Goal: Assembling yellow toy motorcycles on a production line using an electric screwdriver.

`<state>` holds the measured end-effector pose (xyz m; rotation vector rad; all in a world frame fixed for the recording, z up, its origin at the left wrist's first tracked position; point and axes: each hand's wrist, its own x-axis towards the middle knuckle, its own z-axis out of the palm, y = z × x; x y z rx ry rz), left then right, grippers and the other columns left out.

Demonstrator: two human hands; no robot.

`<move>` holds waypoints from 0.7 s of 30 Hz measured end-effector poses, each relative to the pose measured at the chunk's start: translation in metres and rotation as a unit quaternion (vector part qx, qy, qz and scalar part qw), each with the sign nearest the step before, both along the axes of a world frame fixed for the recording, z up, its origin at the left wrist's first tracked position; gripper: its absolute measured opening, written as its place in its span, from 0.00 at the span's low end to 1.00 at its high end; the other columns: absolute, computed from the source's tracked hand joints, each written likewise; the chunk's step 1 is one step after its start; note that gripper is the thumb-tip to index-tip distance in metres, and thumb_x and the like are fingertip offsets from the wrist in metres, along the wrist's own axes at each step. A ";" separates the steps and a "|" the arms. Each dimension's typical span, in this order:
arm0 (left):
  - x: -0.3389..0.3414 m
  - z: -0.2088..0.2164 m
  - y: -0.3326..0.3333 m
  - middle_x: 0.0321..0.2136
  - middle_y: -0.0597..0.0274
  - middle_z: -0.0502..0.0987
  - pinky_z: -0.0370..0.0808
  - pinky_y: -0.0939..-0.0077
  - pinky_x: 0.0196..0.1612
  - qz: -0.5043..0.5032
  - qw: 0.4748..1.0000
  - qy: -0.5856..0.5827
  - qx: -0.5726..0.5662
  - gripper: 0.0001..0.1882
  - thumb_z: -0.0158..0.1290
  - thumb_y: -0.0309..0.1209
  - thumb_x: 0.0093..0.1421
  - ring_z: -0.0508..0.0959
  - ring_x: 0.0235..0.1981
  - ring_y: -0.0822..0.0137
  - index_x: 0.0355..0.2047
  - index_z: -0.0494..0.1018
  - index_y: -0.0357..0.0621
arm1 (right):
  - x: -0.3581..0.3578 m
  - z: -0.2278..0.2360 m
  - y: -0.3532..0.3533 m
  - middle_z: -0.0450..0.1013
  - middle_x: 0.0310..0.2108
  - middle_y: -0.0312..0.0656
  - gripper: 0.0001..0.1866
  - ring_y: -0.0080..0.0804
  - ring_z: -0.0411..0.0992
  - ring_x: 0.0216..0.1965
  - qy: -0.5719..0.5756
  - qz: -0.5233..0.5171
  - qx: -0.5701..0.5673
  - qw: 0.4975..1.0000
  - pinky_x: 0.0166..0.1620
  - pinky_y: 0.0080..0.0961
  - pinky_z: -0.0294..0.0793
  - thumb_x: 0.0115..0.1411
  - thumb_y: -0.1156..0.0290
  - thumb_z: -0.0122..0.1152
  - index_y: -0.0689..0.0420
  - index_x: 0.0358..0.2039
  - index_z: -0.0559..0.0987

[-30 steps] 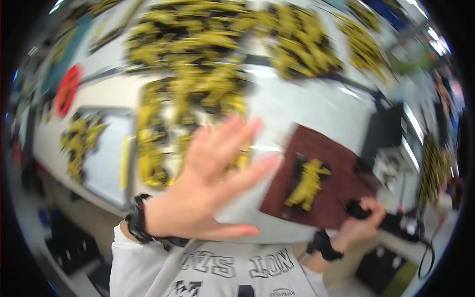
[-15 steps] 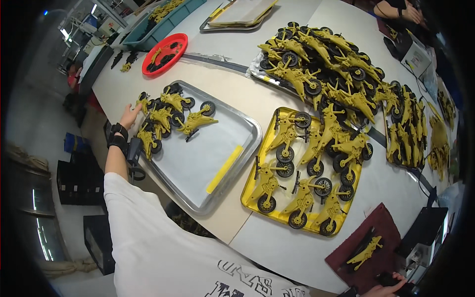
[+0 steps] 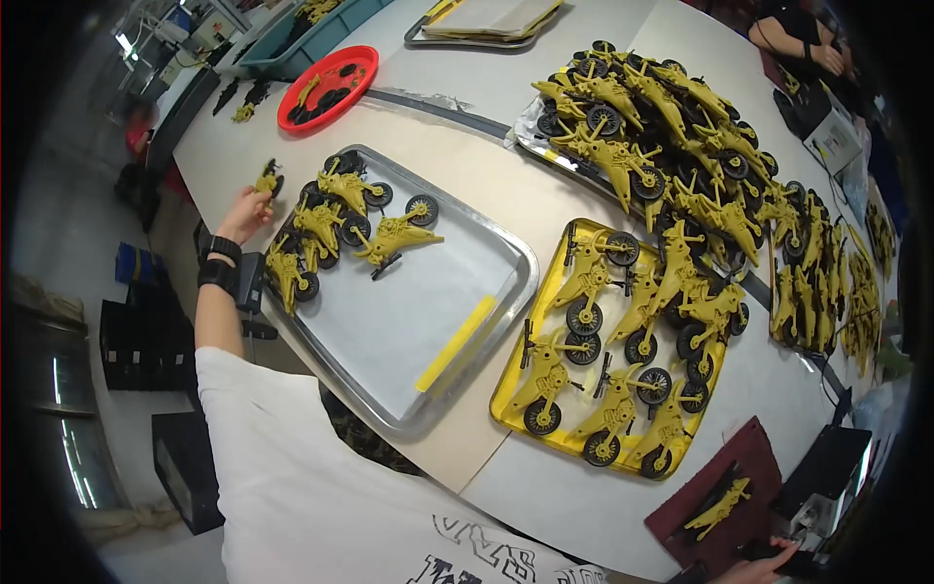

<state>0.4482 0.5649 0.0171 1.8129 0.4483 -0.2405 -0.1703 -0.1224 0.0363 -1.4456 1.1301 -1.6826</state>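
Observation:
My left hand (image 3: 247, 214), dark bands at its wrist, is closed on a yellow toy motorcycle (image 3: 268, 182) with a black wheel. It holds the toy just off the far left side of a metal tray (image 3: 457, 384). Several toy motorcycles (image 3: 319, 223) lie bunched at that end of the tray, and one (image 3: 394, 237) lies apart on its white lining. At the lower right edge my right hand (image 3: 764, 565) is partly cut off, fingers bent beside a black device (image 3: 827, 462). What it holds, if anything, is hidden. Near it a yellow motorcycle body (image 3: 720, 508) lies on a dark red mat (image 3: 754, 448).
A yellow tray (image 3: 506, 414) of toy motorcycles stands right of the metal tray. Behind it rises a large heap of motorcycles (image 3: 671, 127). A red bowl (image 3: 365, 63) of parts and a teal bin (image 3: 341, 21) are at the far left. Another person's hands (image 3: 827, 58) show far right.
My left hand has drawn away from the tray's bunch, toward the left, with a toy motorcycle in its fingers. The view has shifted slightly. My right hand stays about where it was.

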 end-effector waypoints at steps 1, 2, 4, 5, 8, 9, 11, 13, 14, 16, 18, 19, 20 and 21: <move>-0.009 0.008 -0.001 0.19 0.69 0.66 0.68 0.77 0.24 0.012 0.999 -0.042 -0.015 0.40 0.54 0.28 0.57 0.70 0.21 0.73 0.65 0.43 0.46 | -0.001 -0.002 -0.003 0.66 0.22 0.39 0.11 0.29 0.66 0.23 0.003 0.000 0.001 1.000 0.29 0.24 0.69 0.61 0.69 0.54 0.60 0.24 0.70; -0.021 0.019 -0.002 0.20 0.69 0.67 0.68 0.77 0.25 0.025 0.996 -0.083 -0.030 0.40 0.55 0.28 0.57 0.71 0.22 0.74 0.65 0.44 0.47 | -0.002 -0.004 -0.007 0.66 0.22 0.38 0.11 0.29 0.66 0.23 0.006 0.000 0.003 1.000 0.29 0.24 0.69 0.62 0.69 0.54 0.60 0.24 0.70; -0.063 0.044 -0.037 0.20 0.68 0.69 0.68 0.78 0.25 0.013 0.990 -0.138 0.007 0.40 0.56 0.29 0.57 0.71 0.22 0.74 0.65 0.46 0.47 | -0.005 -0.004 -0.008 0.66 0.22 0.38 0.11 0.28 0.65 0.24 0.014 -0.005 0.003 1.000 0.30 0.24 0.68 0.62 0.69 0.54 0.60 0.25 0.70; -0.087 0.058 -0.057 0.21 0.68 0.70 0.68 0.78 0.25 0.002 0.979 -0.197 0.055 0.39 0.56 0.29 0.56 0.71 0.22 0.74 0.65 0.49 0.48 | -0.006 -0.006 -0.010 0.66 0.22 0.38 0.11 0.28 0.65 0.24 0.014 -0.005 0.010 1.000 0.30 0.24 0.68 0.62 0.69 0.54 0.60 0.25 0.70; -0.141 0.059 -0.092 0.22 0.68 0.71 0.68 0.78 0.26 -0.098 0.933 -0.278 0.206 0.35 0.56 0.30 0.56 0.71 0.21 0.75 0.62 0.56 0.45 | -0.011 -0.007 -0.012 0.66 0.23 0.38 0.11 0.27 0.65 0.25 0.017 -0.006 0.020 1.000 0.31 0.23 0.68 0.62 0.68 0.54 0.61 0.26 0.70; -0.155 0.050 -0.106 0.21 0.67 0.71 0.69 0.78 0.26 -0.104 0.909 -0.297 0.274 0.33 0.57 0.30 0.55 0.71 0.21 0.74 0.61 0.58 0.44 | -0.013 -0.007 -0.014 0.66 0.23 0.38 0.11 0.27 0.65 0.25 0.018 -0.006 0.023 1.000 0.32 0.23 0.68 0.62 0.68 0.54 0.61 0.26 0.70; -0.173 0.034 -0.127 0.20 0.62 0.72 0.70 0.73 0.27 -0.119 0.859 -0.250 0.430 0.30 0.57 0.33 0.53 0.73 0.20 0.69 0.57 0.64 0.42 | -0.019 -0.010 -0.019 0.66 0.23 0.38 0.11 0.27 0.64 0.25 0.020 -0.008 0.029 0.999 0.33 0.23 0.68 0.63 0.68 0.54 0.61 0.27 0.70; -0.173 0.025 -0.148 0.24 0.54 0.74 0.72 0.66 0.32 -0.110 0.829 -0.211 0.507 0.29 0.57 0.34 0.53 0.75 0.25 0.57 0.55 0.65 0.41 | -0.012 0.000 -0.015 0.65 0.24 0.38 0.11 0.26 0.64 0.26 0.025 -0.022 0.032 0.999 0.33 0.23 0.68 0.63 0.68 0.54 0.61 0.27 0.70; -0.170 0.018 -0.149 0.27 0.52 0.74 0.72 0.64 0.34 -0.102 0.796 -0.238 0.548 0.29 0.57 0.34 0.53 0.76 0.28 0.54 0.54 0.65 0.40 | -0.009 0.004 -0.013 0.65 0.24 0.38 0.11 0.26 0.64 0.26 0.027 -0.030 0.034 0.999 0.34 0.23 0.68 0.63 0.68 0.53 0.61 0.27 0.70; -0.171 0.025 -0.144 0.31 0.51 0.74 0.71 0.63 0.38 -0.111 0.775 -0.286 0.553 0.29 0.57 0.34 0.53 0.75 0.33 0.53 0.54 0.65 0.40 | -0.021 0.003 -0.015 0.65 0.24 0.37 0.11 0.26 0.64 0.27 0.027 -0.040 0.037 0.998 0.34 0.23 0.68 0.63 0.68 0.53 0.62 0.28 0.70; -0.187 0.045 -0.144 0.34 0.49 0.74 0.71 0.62 0.41 -0.109 0.751 -0.334 0.560 0.29 0.57 0.34 0.52 0.74 0.37 0.51 0.54 0.65 0.39 | -0.037 -0.001 -0.016 0.65 0.25 0.37 0.11 0.26 0.64 0.27 0.020 -0.038 0.036 0.998 0.35 0.23 0.67 0.63 0.68 0.53 0.62 0.28 0.70; -0.194 0.059 -0.172 0.38 0.48 0.72 0.70 0.62 0.43 -0.142 0.754 -0.383 0.514 0.30 0.57 0.34 0.51 0.73 0.39 0.51 0.54 0.65 0.40 | -0.039 -0.001 -0.014 0.65 0.25 0.37 0.11 0.25 0.63 0.26 0.020 -0.049 0.028 0.998 0.35 0.22 0.67 0.63 0.68 0.54 0.62 0.28 0.70; -0.201 0.069 -0.201 0.41 0.48 0.71 0.69 0.63 0.45 -0.175 0.753 -0.428 0.468 0.31 0.58 0.34 0.50 0.72 0.42 0.51 0.55 0.64 0.40 | -0.041 -0.001 -0.013 0.66 0.25 0.37 0.11 0.25 0.63 0.26 0.021 -0.058 0.022 0.998 0.35 0.21 0.67 0.63 0.68 0.54 0.62 0.28 0.70; -0.204 0.072 -0.226 0.43 0.49 0.71 0.66 0.60 0.48 -0.230 0.752 -0.457 0.415 0.34 0.59 0.36 0.47 0.69 0.46 0.52 0.55 0.64 0.41 | -0.045 -0.001 -0.011 0.66 0.25 0.37 0.11 0.25 0.63 0.25 0.017 -0.052 0.006 0.998 0.34 0.22 0.67 0.63 0.69 0.54 0.63 0.27 0.70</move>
